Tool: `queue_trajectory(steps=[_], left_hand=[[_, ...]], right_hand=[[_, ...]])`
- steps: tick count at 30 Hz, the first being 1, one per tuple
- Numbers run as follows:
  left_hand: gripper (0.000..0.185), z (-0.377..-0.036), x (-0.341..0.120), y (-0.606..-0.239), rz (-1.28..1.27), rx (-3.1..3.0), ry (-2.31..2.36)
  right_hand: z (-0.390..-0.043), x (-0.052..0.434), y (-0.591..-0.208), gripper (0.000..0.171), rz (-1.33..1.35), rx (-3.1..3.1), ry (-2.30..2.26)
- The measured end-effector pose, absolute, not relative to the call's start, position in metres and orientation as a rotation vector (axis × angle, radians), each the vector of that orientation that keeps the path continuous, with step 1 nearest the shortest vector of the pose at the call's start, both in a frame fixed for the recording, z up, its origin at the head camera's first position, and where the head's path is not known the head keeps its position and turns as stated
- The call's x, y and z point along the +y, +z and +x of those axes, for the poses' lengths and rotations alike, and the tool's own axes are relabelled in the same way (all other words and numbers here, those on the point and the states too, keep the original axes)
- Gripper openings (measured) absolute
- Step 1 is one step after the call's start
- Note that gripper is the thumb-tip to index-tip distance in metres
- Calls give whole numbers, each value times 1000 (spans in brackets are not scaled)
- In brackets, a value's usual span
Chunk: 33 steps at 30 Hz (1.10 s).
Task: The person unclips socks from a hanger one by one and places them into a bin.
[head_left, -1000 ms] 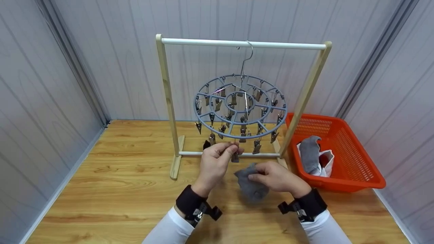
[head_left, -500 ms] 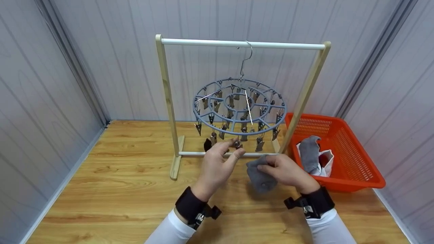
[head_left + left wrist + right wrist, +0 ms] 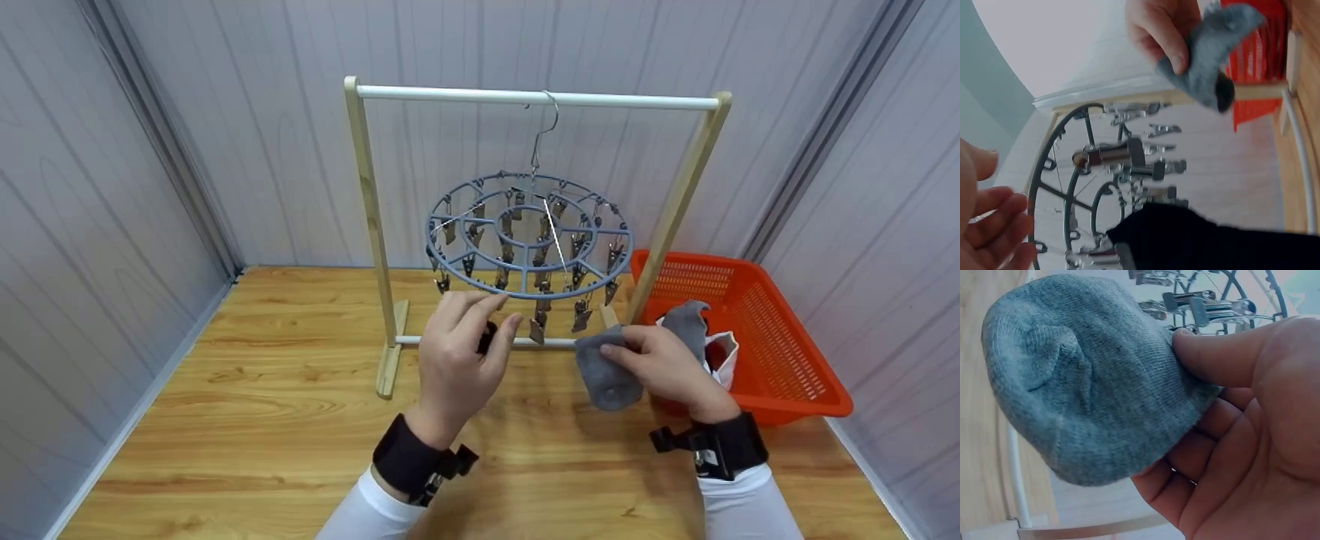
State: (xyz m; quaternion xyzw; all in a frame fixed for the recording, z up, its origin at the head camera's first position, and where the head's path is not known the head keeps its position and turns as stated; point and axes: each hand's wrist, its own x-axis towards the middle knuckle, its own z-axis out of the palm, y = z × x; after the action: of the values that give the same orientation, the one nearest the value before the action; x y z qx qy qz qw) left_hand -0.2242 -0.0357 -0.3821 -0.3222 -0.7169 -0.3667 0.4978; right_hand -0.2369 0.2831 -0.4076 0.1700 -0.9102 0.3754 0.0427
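Note:
In the head view my right hand (image 3: 675, 367) pinches a grey sock (image 3: 609, 371) between thumb and fingers, right of the hanger and in front of the basket. The sock's knit and rounded end fill much of the right wrist view. My left hand (image 3: 459, 360) is raised at the front rim of the round blue-grey clip hanger (image 3: 525, 294), fingers loosely bent with nothing seen between them. Metal clips (image 3: 582, 315) dangle all round the hanger. A black sock (image 3: 1185, 233) hangs among the clips in the left wrist view; my left hand mostly covers it in the head view.
The hanger hooks onto the white top bar (image 3: 450, 94) of a wooden-legged rack standing on the wood-grain table (image 3: 285, 420). To the right stands an orange basket (image 3: 787, 330) containing another grey piece (image 3: 686, 322) and white cloth. Pale panel walls enclose the table.
My left hand has let go of a clip and shifted left. The hanger has turned, its front clips moving right. My right hand has carried the grey sock right and slightly up.

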Motion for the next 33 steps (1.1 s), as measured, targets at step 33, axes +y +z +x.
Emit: queue_trajectory(steps=[33], left_hand=[[52,-230,-42,-388,-727,-1959,-658]], right_hand=[[-240,348,-400,62,-201,-2622,1116]])
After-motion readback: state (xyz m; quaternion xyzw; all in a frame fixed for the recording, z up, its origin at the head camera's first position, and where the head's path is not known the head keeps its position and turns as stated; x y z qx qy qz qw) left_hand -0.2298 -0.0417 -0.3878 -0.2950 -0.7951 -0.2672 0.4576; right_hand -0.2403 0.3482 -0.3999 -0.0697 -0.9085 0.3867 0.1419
